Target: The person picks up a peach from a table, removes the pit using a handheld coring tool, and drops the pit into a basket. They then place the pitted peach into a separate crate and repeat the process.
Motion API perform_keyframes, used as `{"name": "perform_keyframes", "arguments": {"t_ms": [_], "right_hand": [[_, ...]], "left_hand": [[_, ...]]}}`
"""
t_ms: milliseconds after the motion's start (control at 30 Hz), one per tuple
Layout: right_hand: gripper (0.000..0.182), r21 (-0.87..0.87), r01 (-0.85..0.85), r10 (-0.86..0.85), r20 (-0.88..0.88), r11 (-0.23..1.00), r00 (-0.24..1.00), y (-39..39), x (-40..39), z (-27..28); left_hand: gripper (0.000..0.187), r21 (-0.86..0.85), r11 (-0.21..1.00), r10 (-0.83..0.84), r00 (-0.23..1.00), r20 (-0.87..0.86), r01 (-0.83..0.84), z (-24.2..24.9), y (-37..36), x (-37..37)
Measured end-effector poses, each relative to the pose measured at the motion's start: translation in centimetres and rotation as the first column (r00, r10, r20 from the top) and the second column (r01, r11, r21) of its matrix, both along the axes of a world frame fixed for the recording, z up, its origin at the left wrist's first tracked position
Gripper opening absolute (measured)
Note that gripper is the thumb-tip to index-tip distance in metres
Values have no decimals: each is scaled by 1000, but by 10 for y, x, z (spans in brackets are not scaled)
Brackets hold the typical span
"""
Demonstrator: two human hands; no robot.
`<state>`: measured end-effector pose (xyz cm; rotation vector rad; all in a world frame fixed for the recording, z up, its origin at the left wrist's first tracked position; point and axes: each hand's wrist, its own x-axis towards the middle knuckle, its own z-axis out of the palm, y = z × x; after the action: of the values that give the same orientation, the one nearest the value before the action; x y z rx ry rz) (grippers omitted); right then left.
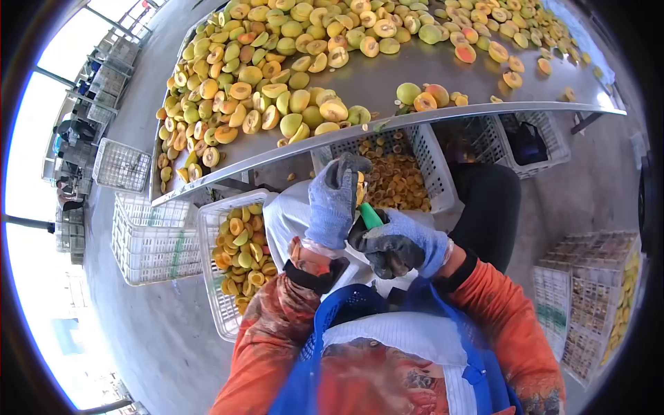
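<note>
My left hand [333, 197], in a blue-grey glove with dark palm coating, is closed on a yellow fruit half [360, 188], apricot- or peach-like and mostly hidden by the fingers. Just below and to its right, my right hand [398, 242] in a matching glove grips a tool with a green handle [371, 216]. The working end of that tool cannot be made out against the fruit. Both hands are close together above my lap. Beyond them a white crate [430, 166] holds brownish pits or scraps.
A metal table [429, 79] ahead carries many halved fruits [277, 76]. To the left stands a white crate [214, 277] of fruit halves, beside stacked crates [149, 242]. More crates [588, 297] are stacked at right. A crate [546, 149] with a dark bag sits under the table.
</note>
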<state>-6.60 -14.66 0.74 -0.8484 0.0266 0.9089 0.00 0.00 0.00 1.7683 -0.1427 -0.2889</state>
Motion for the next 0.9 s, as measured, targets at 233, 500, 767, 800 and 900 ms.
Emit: {"name": "perform_keyframes", "arguments": {"t_ms": [233,500,767,800,900], "right_hand": [[28,-66,-13,13,4,998,1000,-6,-5,-2],[32,363,108,-22,-234,926,972,6,5,-2],[28,-438,256,-178,210,862,961,-50,39,-36],[27,-695,320,-60,372,644,926,-59,43,-74],[33,-855,280,-10,306,436,952,-58,54,-95]], "left_hand": [[40,-215,953,-237,967,-98,212,0,1,2],[42,-394,909,85,986,-143,-135,17,-1,9],[35,165,851,480,866,139,-498,-42,191,32],[33,426,739,510,847,152,-522,-22,190,34],[33,405,736,472,841,266,-542,-13,199,64]]}}
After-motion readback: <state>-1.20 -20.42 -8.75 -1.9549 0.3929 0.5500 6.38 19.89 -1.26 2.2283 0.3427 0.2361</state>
